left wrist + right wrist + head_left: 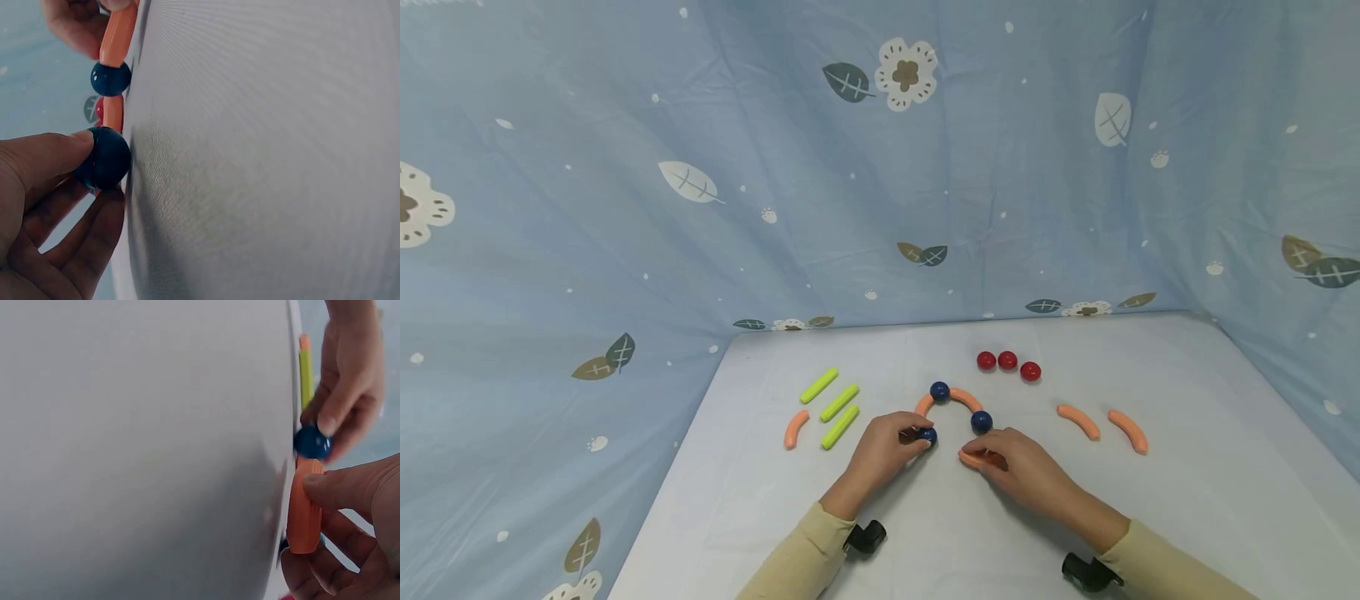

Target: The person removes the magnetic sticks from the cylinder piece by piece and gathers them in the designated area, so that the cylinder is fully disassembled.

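Note:
My left hand (882, 446) pinches a dark blue ball (107, 159) between thumb and fingers, low over the white table. That ball is at the left end of an arch of pieces: an orange curved rod (924, 406), a blue ball (940, 392) at the top, another orange curved rod (966, 399), then a blue ball (981, 422) on the right. Below this last ball, my right hand (1024, 468) holds a separate orange curved rod (305, 509) by thumb and fingers. Whether this rod touches either ball cannot be told.
Three yellow-green straight rods (839, 402) and an orange curved rod (796, 429) lie to the left. Three red balls (1007, 360) sit behind on the right. Two orange curved rods (1078, 422) lie farther right. A blue patterned curtain (880, 167) surrounds the white table (745, 517).

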`<state>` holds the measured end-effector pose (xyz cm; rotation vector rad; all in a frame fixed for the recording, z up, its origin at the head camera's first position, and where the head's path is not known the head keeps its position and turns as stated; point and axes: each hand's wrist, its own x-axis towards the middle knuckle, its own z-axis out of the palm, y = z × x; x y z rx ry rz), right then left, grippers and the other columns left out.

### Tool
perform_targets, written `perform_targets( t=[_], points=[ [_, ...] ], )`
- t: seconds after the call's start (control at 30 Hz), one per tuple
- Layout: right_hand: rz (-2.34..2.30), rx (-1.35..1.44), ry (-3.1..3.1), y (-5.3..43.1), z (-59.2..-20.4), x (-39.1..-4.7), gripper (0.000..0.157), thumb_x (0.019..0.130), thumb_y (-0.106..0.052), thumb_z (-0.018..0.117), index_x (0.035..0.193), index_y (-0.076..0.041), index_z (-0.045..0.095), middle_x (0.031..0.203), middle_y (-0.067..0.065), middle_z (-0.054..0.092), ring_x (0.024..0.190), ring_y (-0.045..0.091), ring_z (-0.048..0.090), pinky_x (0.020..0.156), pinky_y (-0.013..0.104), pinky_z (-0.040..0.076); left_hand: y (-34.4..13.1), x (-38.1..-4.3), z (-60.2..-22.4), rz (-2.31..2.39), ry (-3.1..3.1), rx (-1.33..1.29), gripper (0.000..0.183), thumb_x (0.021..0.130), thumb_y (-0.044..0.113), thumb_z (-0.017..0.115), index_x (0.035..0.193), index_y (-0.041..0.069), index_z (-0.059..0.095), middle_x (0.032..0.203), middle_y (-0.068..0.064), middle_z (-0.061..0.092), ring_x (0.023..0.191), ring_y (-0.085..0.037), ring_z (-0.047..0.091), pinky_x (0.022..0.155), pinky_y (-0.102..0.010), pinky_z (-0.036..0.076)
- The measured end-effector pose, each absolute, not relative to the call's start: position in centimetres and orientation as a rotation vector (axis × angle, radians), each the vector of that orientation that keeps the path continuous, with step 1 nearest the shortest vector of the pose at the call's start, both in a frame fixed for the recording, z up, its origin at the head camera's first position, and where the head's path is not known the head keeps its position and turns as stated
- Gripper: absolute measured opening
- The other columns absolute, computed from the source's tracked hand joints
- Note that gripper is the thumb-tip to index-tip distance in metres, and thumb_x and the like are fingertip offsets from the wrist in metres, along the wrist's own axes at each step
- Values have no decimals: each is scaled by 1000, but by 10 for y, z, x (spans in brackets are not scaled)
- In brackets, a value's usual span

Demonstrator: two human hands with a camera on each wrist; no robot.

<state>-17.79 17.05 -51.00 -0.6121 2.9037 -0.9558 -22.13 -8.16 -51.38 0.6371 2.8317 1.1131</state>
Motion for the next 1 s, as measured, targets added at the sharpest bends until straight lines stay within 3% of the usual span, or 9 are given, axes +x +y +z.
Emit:
perform_targets(
  t=[0.23, 0.6, 1.0],
  points=[
    [-978, -425, 2929, 203, -509, -177, 28, 91, -12, 77, 117, -23, 76, 107, -10, 69, 95, 9, 63, 81, 30, 57, -81, -220, -512, 1120, 2829, 621, 24, 91, 17, 78, 115, 18, 78, 117, 3, 72, 95, -8, 67, 82, -25, 56],
    [-995, -354, 3024, 255, -515, -173, 28, 90, -7, 77, 117, -14, 75, 108, -3, 73, 97, 18, 68, 78, 34, 57, -81, -220, -513, 1124, 2828, 616, 24, 91, 18, 78, 115, 17, 77, 117, 3, 72, 95, -9, 67, 81, -26, 56],
    [-956, -304, 3088, 278, -517, -170, 22, 87, -4, 78, 108, -9, 75, 107, 4, 75, 84, 13, 69, 78, 39, 54, -81, -220, -514, 1140, 2825, 622, 24, 91, 18, 79, 114, 18, 78, 116, 4, 72, 93, -8, 67, 80, -26, 56]
  ],
)
